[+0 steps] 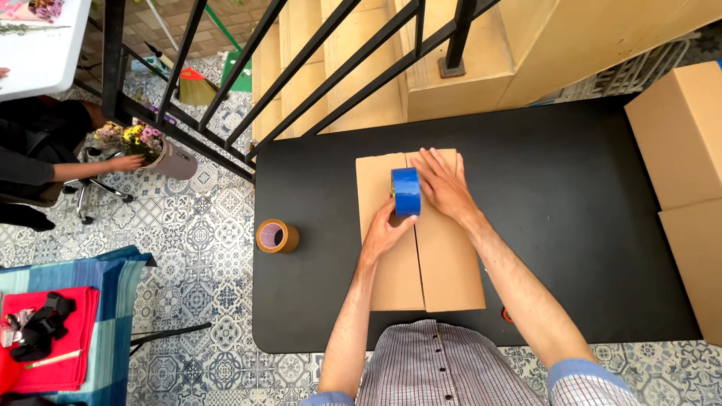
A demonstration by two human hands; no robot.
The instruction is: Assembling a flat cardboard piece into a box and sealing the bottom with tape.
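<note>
Left hand [383, 233] pinching blue tape roll [406, 191] on closed cardboard box [444, 263], right hand [444, 184] spread flat on box flap beside roll, brown tape roll [277, 236] apart on black surface [564, 225]

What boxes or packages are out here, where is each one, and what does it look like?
Cardboard box: middle of the black table, flat, plain brown, flaps shut, under both hands.
Stacked cardboard boxes: right end of the table, plain brown, partly out of view.
No labels, signs or screens show.
</note>
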